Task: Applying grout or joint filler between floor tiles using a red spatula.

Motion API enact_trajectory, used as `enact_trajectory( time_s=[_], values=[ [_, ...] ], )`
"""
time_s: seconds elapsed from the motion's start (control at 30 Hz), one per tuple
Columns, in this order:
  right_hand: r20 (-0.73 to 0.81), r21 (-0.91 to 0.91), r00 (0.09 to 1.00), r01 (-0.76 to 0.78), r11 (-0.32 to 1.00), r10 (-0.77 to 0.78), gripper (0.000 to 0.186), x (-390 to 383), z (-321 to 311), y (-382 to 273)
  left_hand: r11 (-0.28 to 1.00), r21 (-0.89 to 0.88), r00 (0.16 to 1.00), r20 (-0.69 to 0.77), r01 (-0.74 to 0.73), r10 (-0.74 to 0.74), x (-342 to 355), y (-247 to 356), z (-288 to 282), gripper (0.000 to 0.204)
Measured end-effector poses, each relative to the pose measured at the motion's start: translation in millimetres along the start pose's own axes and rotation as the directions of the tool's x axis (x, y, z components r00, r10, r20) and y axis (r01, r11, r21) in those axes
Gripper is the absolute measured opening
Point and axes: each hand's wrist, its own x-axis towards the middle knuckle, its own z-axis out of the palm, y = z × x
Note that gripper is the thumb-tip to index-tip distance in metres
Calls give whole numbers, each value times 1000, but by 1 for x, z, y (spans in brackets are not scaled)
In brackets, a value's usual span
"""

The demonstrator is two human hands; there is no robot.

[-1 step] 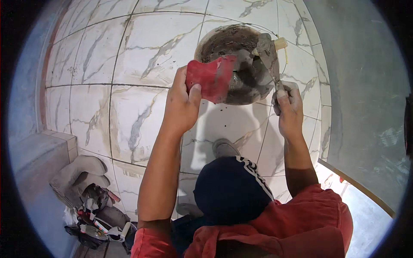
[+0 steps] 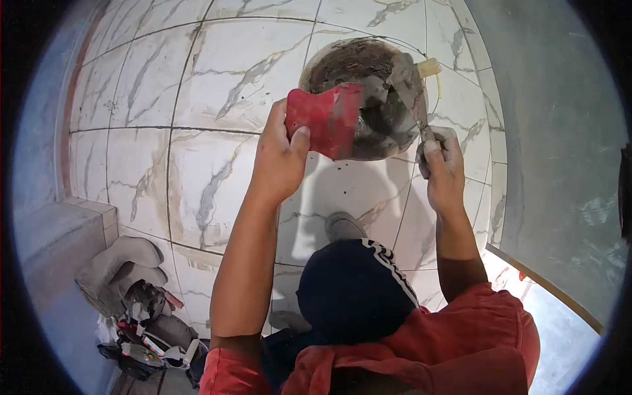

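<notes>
My left hand (image 2: pixel 282 155) grips a red flexible scraper (image 2: pixel 319 122) by its left edge, thumb on top. The scraper's right edge is smeared grey and overlaps the near left side of a round bucket (image 2: pixel 313 71). Inside that bucket, wet grey mortar (image 2: pixel 388 125) lies low and coats the wall. On the right, my right hand (image 2: pixel 444 158) is closed round the handle of a mortar-caked trowel (image 2: pixel 411 89). Its blade points away from me, over the bucket's right side. The blade's exact shape is hard to make out under the mortar.
White marbled tiles (image 2: pixel 217 85) cover the floor. A pale yellow grip (image 2: pixel 429 68) on a wire handle sits at the bucket's far right. Grey boots (image 2: pixel 125 263) and a heap of bags and gear (image 2: pixel 158 342) stand at lower left. A grey panel (image 2: pixel 559 145) rises at right.
Both hands have shifted very slightly to the right, with the scraper and the trowel still in them. The trowel blade has tilted a little. The bucket stays in place.
</notes>
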Motion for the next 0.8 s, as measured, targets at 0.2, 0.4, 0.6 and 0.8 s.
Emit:
enact_trajectory(
  time_s=[0.2,0.4,0.6,0.8],
  values=[
    [217,-240,974,111,964,-58,28,2,-26,-10,886,-338,943,212,316,-255,15,25,-9,46],
    [361,-464,932,183,867,-4,26,12,-46,-43,872,-364,941,207,328,-268,9,21,-21,45],
    [395,-577,919,234,782,17,21,18,-46,-54,877,-350,941,191,330,-278,5,25,-23,44],
    [391,-611,920,254,750,6,16,19,-44,-51,920,-323,972,138,224,-188,1,31,-27,45]
  ],
)
